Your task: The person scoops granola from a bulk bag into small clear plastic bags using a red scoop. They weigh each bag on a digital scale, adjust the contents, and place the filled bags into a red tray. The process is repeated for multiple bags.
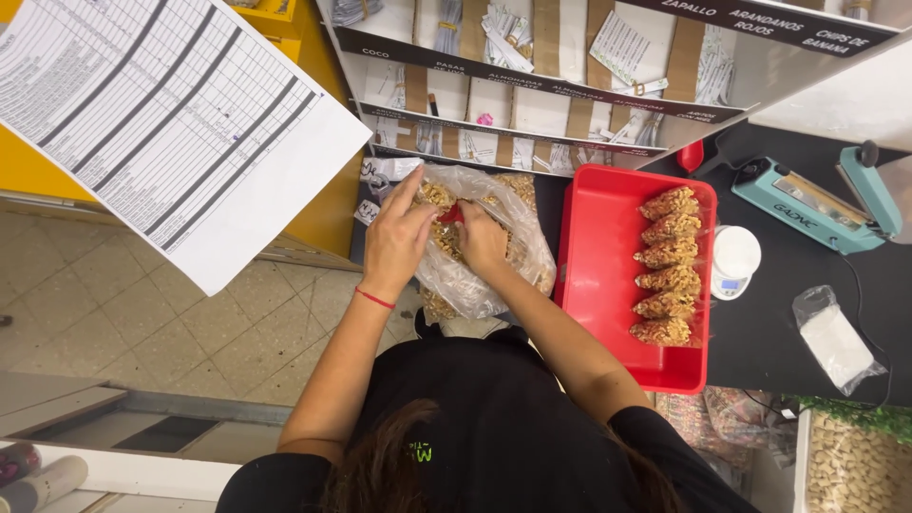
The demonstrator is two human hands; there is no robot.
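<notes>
A big clear plastic bag (494, 204) full of walnuts lies on the black counter, close to my body. My left hand (397, 233) rests on the bag's left side, fingers spread over the plastic. My right hand (481, 237) reaches into the bag and grips a small red scoop (452, 215), of which only a bit shows. To the right stands a red tray (594, 247) holding a row of several small filled nut bags (667, 266).
A small white scale (734, 261) sits right of the tray, then a teal heat sealer (812, 204) and a clear bag of white powder (836, 342). Labelled shelves with packets (570, 85) rise behind. A printed sheet (161, 114) hangs at upper left above tiled floor.
</notes>
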